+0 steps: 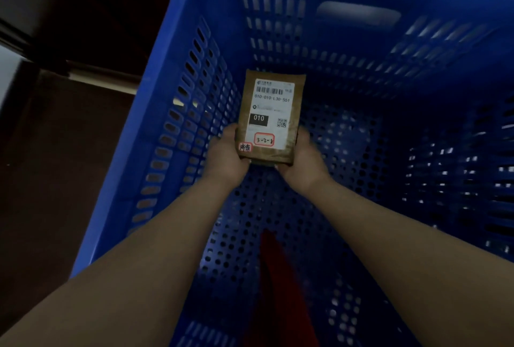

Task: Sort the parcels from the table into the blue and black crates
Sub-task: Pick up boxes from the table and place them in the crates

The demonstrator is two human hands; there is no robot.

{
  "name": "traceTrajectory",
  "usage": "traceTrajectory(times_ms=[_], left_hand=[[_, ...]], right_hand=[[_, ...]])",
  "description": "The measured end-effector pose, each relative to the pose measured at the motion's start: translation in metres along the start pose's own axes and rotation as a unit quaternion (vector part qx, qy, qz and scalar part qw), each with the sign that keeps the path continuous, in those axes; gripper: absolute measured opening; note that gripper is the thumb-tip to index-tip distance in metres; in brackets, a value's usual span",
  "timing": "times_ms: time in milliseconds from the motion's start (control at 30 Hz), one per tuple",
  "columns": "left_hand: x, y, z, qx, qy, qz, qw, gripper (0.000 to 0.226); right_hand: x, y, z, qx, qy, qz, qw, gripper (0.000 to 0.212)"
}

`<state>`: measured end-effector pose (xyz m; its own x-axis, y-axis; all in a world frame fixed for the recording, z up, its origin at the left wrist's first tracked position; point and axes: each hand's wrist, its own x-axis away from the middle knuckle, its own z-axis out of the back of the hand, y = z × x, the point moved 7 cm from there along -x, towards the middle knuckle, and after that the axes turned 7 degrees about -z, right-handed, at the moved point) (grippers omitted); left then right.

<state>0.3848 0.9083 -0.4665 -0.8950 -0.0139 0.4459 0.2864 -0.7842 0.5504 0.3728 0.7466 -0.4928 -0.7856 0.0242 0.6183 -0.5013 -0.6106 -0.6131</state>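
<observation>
Both hands, left hand [225, 156] and right hand [301, 157], clasp the near end of a flat brown parcel [271, 118] low inside the blue crate [167, 129], toward its left wall; it looks light, fairly stiff, best held by its edges.

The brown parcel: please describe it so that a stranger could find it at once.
Look inside the big blue perforated plastic crate. Low in its middle, the left hand and right hand hold a flat brown paper parcel by its near end. It alone bears a white label with "010" and a red-framed "3-2-8".
</observation>
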Motion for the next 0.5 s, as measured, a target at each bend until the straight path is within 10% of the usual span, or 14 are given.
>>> traceTrajectory(times_ms=[500], left_hand=[[0.014,-0.007,0.005,-0.073,-0.024,0.038,0.996,0.062]], right_hand=[[-0.013,-0.004,-0.016,0.052,-0.076,-0.047,0.995,0.11]])
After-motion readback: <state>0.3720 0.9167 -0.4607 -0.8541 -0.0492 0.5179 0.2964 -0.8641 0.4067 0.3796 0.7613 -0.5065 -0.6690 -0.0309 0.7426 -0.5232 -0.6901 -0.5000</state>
